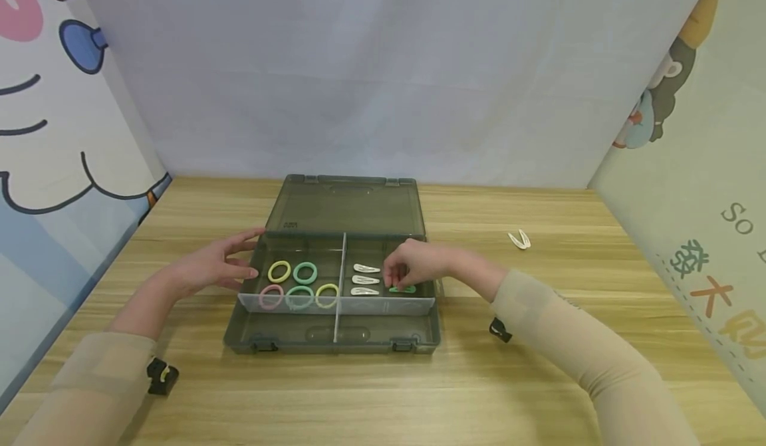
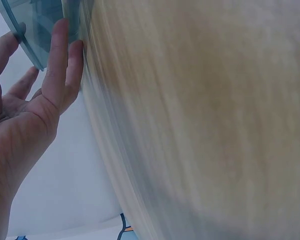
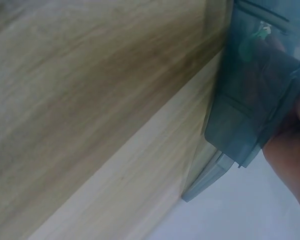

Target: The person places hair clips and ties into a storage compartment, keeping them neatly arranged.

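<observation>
A smoky see-through box (image 1: 332, 347) lies on the table with its lid (image 1: 347, 205) folded back. My right hand (image 1: 419, 261) reaches into its right compartment, finger and thumb pinching a green snap hair clip (image 1: 403, 290) low at the bottom. Through the box wall, the right wrist view shows the same green clip (image 3: 262, 33) at the fingertips. Three white snap hair clips (image 1: 366, 280) lie in a column just left of it. Spread and relaxed, the fingers of my left hand (image 1: 209, 265) rest at the box's left edge, holding nothing.
Several hair ties, including a pink one (image 1: 271, 297) and a yellow one (image 1: 278, 272), lie in the left compartment. A pale divider (image 1: 343, 266) parts the two sides. One more white hair clip (image 1: 520, 239), snapped open, lies on the table at the right.
</observation>
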The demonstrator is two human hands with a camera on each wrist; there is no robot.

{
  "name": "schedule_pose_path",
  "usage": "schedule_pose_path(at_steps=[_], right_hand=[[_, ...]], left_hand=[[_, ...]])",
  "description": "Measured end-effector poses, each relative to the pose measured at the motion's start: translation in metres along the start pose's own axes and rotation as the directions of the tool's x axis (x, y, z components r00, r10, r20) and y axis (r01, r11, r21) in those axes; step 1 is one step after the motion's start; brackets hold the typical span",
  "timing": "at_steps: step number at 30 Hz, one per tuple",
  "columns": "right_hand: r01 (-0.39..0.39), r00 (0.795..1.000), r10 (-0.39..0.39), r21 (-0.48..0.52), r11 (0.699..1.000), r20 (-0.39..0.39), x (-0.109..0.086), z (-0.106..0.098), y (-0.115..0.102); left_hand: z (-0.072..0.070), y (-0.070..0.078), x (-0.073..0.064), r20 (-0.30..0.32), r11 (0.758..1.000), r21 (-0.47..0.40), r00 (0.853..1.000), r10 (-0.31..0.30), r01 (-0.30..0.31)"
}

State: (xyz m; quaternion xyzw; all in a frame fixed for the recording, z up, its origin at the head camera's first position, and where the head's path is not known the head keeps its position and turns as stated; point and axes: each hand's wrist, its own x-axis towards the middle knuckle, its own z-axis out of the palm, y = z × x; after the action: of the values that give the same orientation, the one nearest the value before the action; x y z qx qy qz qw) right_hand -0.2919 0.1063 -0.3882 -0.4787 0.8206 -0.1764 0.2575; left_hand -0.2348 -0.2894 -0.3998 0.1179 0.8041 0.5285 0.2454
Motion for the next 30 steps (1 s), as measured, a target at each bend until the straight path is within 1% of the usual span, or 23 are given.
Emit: schedule_pose_path(at_steps=[9,15,19,27,30], right_hand=[[0.01,1.0,-0.011,-0.068,0.998,-0.02,0.001,0.005,0.001],[0.02,1.0,-0.022,-0.08,0.997,-0.018,0.0,0.004,-0.001],[0.033,0.999,-0.035,-0.071,0.997,-0.025,-0.002,0.002,-0.003],[0.101,0.989,-0.109,-0.083,0.991,-0.099,-0.014,-0.008,-0.003],[0.115,0.984,-0.121,-0.051,0.992,-0.131,-0.021,-0.013,-0.003]], left_hand=[[0.001,0.003,-0.001,0.004,1.0,0.01,1.0,-0.004,0.004],[0.001,0.003,-0.001,-0.002,1.0,0.02,1.0,-0.01,0.01],[0.0,0.003,-0.001,-0.008,0.999,0.034,1.0,-0.014,0.014],[0.0,0.004,0.0,-0.002,0.999,0.033,1.0,-0.008,0.008],[0.0,0.004,-0.001,-0.001,0.999,0.035,1.0,-0.006,0.006]])
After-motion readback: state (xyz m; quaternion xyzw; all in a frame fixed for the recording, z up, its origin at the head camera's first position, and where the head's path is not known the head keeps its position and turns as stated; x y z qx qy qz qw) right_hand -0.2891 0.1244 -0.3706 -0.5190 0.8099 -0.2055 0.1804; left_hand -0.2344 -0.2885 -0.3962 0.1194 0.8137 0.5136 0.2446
